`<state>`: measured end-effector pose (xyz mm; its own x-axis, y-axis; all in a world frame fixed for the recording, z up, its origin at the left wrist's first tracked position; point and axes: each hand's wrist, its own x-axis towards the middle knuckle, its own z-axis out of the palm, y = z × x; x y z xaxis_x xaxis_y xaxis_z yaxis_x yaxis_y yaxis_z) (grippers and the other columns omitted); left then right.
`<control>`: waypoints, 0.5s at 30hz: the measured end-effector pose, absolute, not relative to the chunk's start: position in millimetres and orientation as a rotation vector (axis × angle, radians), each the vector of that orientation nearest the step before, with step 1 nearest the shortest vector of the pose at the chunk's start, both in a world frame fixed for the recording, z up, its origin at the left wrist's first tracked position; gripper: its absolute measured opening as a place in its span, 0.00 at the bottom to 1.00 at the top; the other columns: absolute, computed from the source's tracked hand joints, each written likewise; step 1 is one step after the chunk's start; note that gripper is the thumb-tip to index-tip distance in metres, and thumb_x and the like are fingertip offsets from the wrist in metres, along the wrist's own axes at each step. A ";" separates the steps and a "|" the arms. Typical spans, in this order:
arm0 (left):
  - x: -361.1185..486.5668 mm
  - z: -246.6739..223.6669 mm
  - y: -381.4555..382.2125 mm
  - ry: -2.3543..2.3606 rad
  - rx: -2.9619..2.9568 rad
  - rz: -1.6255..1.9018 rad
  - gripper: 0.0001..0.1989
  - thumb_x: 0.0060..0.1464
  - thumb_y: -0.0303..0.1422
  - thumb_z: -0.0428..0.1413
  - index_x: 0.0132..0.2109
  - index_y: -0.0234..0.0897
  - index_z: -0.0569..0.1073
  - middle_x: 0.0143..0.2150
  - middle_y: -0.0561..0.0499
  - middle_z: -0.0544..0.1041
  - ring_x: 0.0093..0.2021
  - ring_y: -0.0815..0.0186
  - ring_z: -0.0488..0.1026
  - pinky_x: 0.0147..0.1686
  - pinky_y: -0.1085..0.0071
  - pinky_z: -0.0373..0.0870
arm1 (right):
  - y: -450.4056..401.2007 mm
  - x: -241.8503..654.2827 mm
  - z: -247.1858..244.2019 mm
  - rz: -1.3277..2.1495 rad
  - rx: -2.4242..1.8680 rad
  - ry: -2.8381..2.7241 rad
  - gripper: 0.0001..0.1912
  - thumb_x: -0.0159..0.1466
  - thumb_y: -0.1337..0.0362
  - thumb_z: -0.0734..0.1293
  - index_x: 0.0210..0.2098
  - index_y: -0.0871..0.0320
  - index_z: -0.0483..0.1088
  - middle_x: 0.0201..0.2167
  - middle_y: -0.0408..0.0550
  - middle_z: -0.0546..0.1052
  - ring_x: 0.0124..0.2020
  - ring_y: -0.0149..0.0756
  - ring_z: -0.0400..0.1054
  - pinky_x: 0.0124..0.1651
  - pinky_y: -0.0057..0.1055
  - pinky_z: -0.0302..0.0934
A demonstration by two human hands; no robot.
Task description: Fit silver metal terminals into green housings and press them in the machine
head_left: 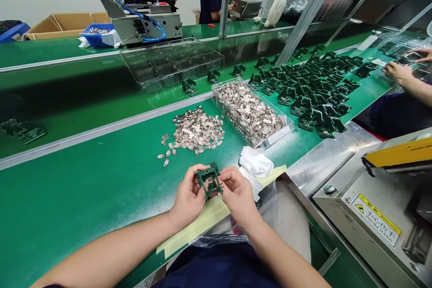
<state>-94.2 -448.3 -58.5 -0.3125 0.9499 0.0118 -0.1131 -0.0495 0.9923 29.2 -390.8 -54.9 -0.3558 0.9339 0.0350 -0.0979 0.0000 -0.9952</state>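
Observation:
A dark green plastic frame (209,180) is held between my two hands above the near edge of the green table (135,189). The fingers of my left hand (189,195) grip its left side. On its right side, my right hand (237,194) pinches with thumb and forefinger; whether a small part is between them is too small to tell. Beyond my hands lies a loose pile of small metal pieces (199,129). Behind it to the right, a clear box (248,110) is full of the same pieces.
Many green frames (313,85) are heaped at the right. A white cloth (256,162) lies by my right hand. A machine (374,207) stands at the near right. Clear trays (172,63) sit behind, and another person's hands (400,72) work at far right.

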 end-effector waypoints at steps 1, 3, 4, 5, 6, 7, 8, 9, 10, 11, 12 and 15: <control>-92.8 -56.9 -449.1 1.326 0.969 1.509 0.15 0.58 0.38 0.56 0.49 0.40 0.62 0.36 0.53 0.70 0.30 0.70 0.69 0.31 0.72 0.75 | -391.9 30.1 -54.2 1.514 -0.927 -1.389 0.04 0.57 0.64 0.69 0.28 0.57 0.70 0.35 0.47 0.66 0.34 0.36 0.66 0.34 0.32 0.69; -90.3 -54.6 -451.5 1.342 0.971 1.503 0.15 0.58 0.38 0.56 0.49 0.40 0.63 0.35 0.53 0.70 0.29 0.70 0.69 0.30 0.72 0.74 | -394.6 31.8 -52.8 1.508 -0.933 -1.380 0.06 0.57 0.62 0.70 0.27 0.57 0.70 0.35 0.47 0.66 0.34 0.36 0.66 0.34 0.32 0.69; -89.0 -53.9 -453.1 1.359 0.978 1.504 0.15 0.58 0.38 0.56 0.49 0.40 0.63 0.36 0.53 0.70 0.30 0.70 0.69 0.30 0.72 0.74 | -396.2 32.7 -52.0 1.494 -0.938 -1.379 0.07 0.57 0.61 0.70 0.27 0.57 0.70 0.34 0.48 0.66 0.34 0.37 0.66 0.34 0.32 0.69; -87.8 -53.3 -454.8 1.376 0.989 1.504 0.15 0.58 0.38 0.56 0.49 0.40 0.63 0.36 0.52 0.70 0.30 0.70 0.70 0.30 0.72 0.74 | -397.8 33.8 -51.1 1.481 -0.942 -1.379 0.08 0.57 0.60 0.70 0.27 0.57 0.70 0.34 0.48 0.66 0.34 0.37 0.66 0.33 0.32 0.69; -86.4 -52.7 -456.5 1.386 1.004 1.501 0.15 0.58 0.37 0.56 0.49 0.40 0.63 0.36 0.52 0.70 0.30 0.70 0.70 0.31 0.72 0.74 | -399.4 35.0 -50.2 1.470 -0.946 -1.377 0.09 0.57 0.59 0.71 0.26 0.57 0.69 0.34 0.48 0.66 0.34 0.37 0.66 0.33 0.32 0.69; -84.7 -51.9 -458.0 1.391 1.019 1.498 0.15 0.58 0.37 0.56 0.49 0.41 0.63 0.36 0.52 0.70 0.30 0.70 0.70 0.31 0.72 0.74 | -401.1 36.6 -49.3 1.462 -0.948 -1.372 0.10 0.57 0.59 0.71 0.26 0.57 0.69 0.33 0.48 0.66 0.34 0.38 0.66 0.33 0.32 0.69; -82.7 -51.0 -459.2 1.392 1.035 1.496 0.15 0.58 0.37 0.56 0.50 0.41 0.63 0.36 0.52 0.70 0.30 0.69 0.70 0.31 0.72 0.74 | -402.7 38.6 -48.3 1.458 -0.949 -1.363 0.11 0.57 0.58 0.71 0.25 0.57 0.69 0.33 0.48 0.66 0.34 0.38 0.66 0.33 0.33 0.69; -80.3 -49.9 -460.1 1.391 1.051 1.496 0.15 0.58 0.36 0.56 0.50 0.40 0.63 0.36 0.52 0.70 0.30 0.69 0.70 0.31 0.72 0.73 | -404.2 41.0 -47.3 1.456 -0.949 -1.351 0.11 0.56 0.58 0.72 0.25 0.57 0.69 0.33 0.48 0.66 0.34 0.38 0.66 0.33 0.33 0.69; -77.6 -48.6 -460.7 1.392 1.070 1.493 0.14 0.58 0.36 0.56 0.50 0.40 0.64 0.36 0.52 0.70 0.30 0.69 0.70 0.32 0.72 0.73 | -405.8 43.8 -46.3 1.455 -0.946 -1.335 0.11 0.56 0.58 0.72 0.25 0.57 0.69 0.32 0.48 0.66 0.34 0.38 0.66 0.33 0.33 0.69; -74.6 -47.4 -461.0 1.395 1.094 1.491 0.14 0.58 0.36 0.56 0.49 0.40 0.64 0.36 0.52 0.70 0.31 0.69 0.70 0.32 0.72 0.73 | -407.4 46.8 -45.3 1.453 -0.942 -1.316 0.11 0.56 0.58 0.72 0.24 0.57 0.69 0.32 0.48 0.66 0.33 0.37 0.65 0.32 0.32 0.68; -71.4 -46.3 -461.1 1.398 1.120 1.484 0.13 0.58 0.35 0.56 0.49 0.40 0.64 0.36 0.52 0.70 0.31 0.69 0.69 0.33 0.72 0.72 | -409.1 50.0 -44.2 1.447 -0.939 -1.293 0.11 0.55 0.58 0.72 0.24 0.57 0.69 0.32 0.48 0.66 0.33 0.37 0.65 0.32 0.32 0.68; -61.2 -44.0 -460.0 1.392 1.210 1.441 0.14 0.57 0.33 0.56 0.50 0.41 0.65 0.36 0.52 0.71 0.32 0.69 0.69 0.31 0.74 0.71 | -414.1 61.7 -40.6 1.397 -0.941 -1.224 0.11 0.55 0.59 0.73 0.25 0.57 0.69 0.32 0.47 0.67 0.33 0.37 0.66 0.32 0.32 0.68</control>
<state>-61.2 -460.0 -44.0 -0.2428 0.9635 0.1130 0.0790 -0.0965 0.9922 61.7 -414.1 -40.6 -0.1849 0.9809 0.0610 -0.1893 0.0254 -0.9816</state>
